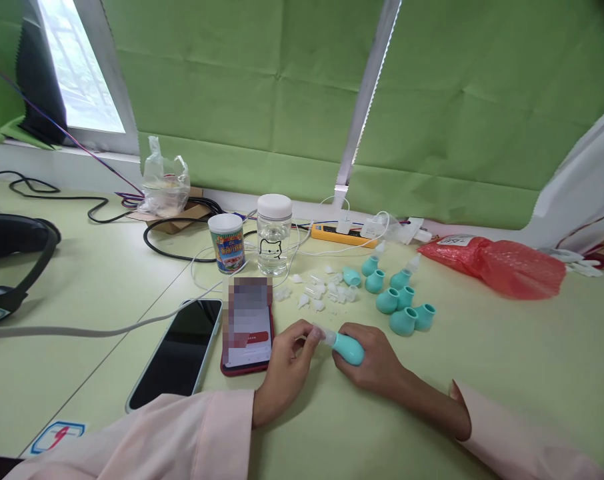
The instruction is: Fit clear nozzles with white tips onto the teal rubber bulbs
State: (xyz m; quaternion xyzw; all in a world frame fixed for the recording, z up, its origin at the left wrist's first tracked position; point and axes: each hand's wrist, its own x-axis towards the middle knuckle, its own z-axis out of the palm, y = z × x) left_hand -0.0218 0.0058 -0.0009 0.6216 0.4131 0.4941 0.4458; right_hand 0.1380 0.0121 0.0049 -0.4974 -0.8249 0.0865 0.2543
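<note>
My right hand (377, 363) is closed around a teal rubber bulb (349, 348) that lies low over the green table (507, 360). My left hand (285, 363) pinches the clear plastic tip (320, 333) at the bulb's left end. Both hands rest on the table, with pink sleeves on both arms. Behind them lie several small clear plastic tips (322, 290) and a cluster of several teal bulbs (399, 303).
Two phones lie left of my hands, a dark one (179, 350) and a lit one in a red case (247, 327). Behind stand a clear jar (274, 233), a printed can (227, 242), a power strip (339, 235), a red bag (497, 265), cables and a headset (12, 257).
</note>
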